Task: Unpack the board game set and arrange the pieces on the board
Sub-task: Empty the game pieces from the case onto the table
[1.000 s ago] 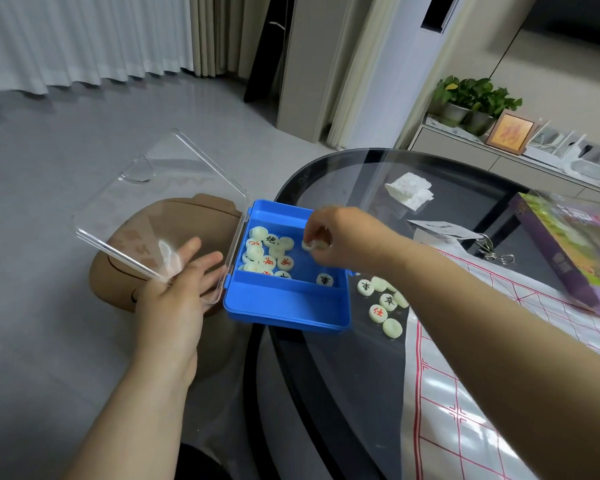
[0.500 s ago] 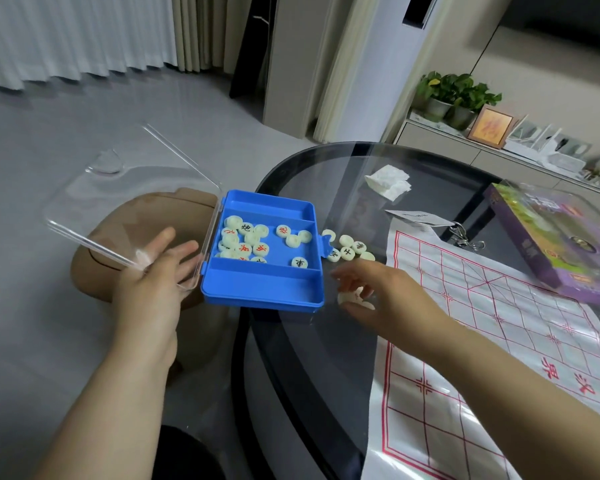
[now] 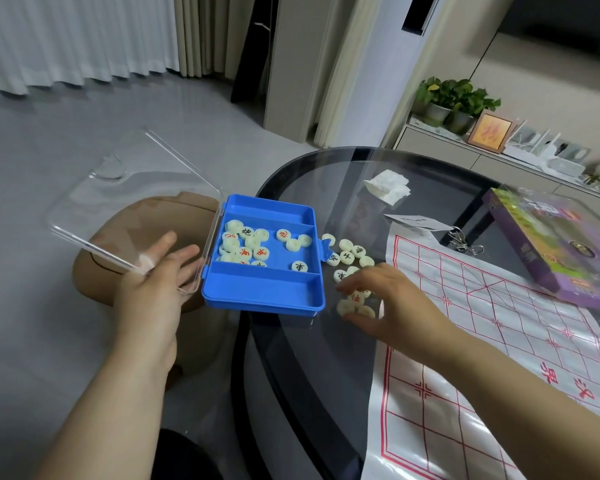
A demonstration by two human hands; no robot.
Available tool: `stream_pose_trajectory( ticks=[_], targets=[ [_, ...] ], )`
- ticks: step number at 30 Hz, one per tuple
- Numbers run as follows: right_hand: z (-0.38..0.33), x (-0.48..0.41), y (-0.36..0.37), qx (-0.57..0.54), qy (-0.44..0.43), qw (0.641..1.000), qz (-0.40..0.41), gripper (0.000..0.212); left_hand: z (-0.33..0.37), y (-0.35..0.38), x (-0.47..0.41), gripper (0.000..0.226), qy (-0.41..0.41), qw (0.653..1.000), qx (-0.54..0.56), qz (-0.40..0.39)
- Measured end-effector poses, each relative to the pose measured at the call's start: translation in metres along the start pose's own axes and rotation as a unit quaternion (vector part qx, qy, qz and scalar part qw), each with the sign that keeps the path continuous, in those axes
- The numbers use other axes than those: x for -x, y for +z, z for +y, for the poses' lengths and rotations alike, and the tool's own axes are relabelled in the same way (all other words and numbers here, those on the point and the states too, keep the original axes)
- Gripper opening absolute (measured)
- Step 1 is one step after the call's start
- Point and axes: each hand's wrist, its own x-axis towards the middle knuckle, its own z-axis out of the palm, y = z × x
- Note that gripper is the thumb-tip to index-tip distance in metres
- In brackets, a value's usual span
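A blue tray box [image 3: 264,292] sits at the left edge of the round glass table [image 3: 309,375], and its clear lid [image 3: 125,188] hangs open past the edge. Several cream round pieces [image 3: 246,247] with red or black characters lie in its middle compartment. More loose pieces [image 3: 347,254] lie on the glass to the right of the box. My left hand [image 3: 153,285] rests against the lid with straight fingers. My right hand [image 3: 392,306] hovers over a small heap of pieces [image 3: 355,301], fingers relaxed. The white board sheet [image 3: 482,341] with red lines lies to the right, bare.
A purple game box [image 3: 551,247] lies on the board's far right corner. A crumpled tissue [image 3: 388,187], a paper slip [image 3: 416,221] and keys [image 3: 465,240] sit at the back of the table. A brown stool [image 3: 125,244] stands under the lid.
My right hand left the box with pieces, moved right and down to the glass, and set them beside the box. My left hand stays on the lid.
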Motion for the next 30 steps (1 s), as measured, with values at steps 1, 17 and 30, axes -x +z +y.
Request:
stream_pose_trajectory(
  ticks=[1, 17, 30],
  targets=[
    [-0.001, -0.003, -0.004, -0.017, 0.017, 1.000, 0.012, 0.028, 0.000, 0.000, 0.000, 0.036, 0.001, 1.000, 0.000, 0.000],
    [-0.032, -0.100, -0.002, 0.133, 0.052, 0.971, -0.192, 0.049, -0.003, -0.001, -0.003, 0.032, -0.002, 1.000, 0.003, -0.011],
    [-0.026, -0.102, -0.001, 0.161, 0.057, 0.967, -0.191, 0.047, -0.003, -0.001, -0.004, 0.031, -0.015, 1.000, -0.004, -0.013]
  ],
)
